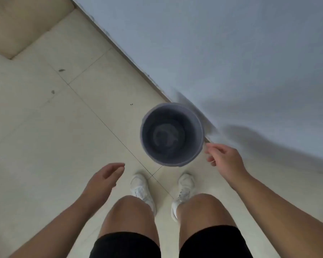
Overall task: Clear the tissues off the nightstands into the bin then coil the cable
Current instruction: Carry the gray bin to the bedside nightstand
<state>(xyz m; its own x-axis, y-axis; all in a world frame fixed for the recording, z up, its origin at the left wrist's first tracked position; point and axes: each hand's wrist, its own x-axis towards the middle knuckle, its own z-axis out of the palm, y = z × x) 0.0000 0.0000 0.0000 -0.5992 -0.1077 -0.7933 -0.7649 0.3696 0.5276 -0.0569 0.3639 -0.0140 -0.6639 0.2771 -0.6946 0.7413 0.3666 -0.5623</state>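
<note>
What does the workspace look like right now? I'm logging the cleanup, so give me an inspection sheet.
Surface: pale tiled floor with a few dark specks.
Job's things: round grey bin upright beside the wall, with something pale at its bottom, too blurred to name; tissues and nightstands, nothing seen.
Clutter: nothing seen.
Grippers: left hand open, holding nothing; right hand relaxed beside the bin's rim, holding nothing.
Cables: nothing seen.
Surroundings: bluish-white wall; beige furniture corner at upper left; the person's white shoes just short of the bin.
</note>
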